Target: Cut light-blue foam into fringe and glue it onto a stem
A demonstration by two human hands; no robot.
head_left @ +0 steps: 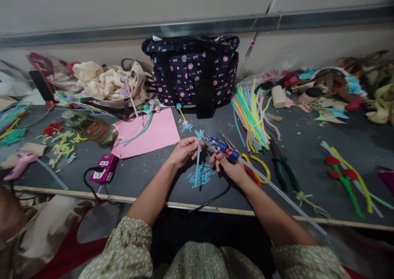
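blue pipe cleaner (197,156) stands upright near the table's (308,131) near edge, pinched in the left hand (184,151); right hand (229,166) is closed around a blue glue gun (220,146), nozzle touching the stem top, blue scraps (201,175) just below, pink paper (147,133) far left
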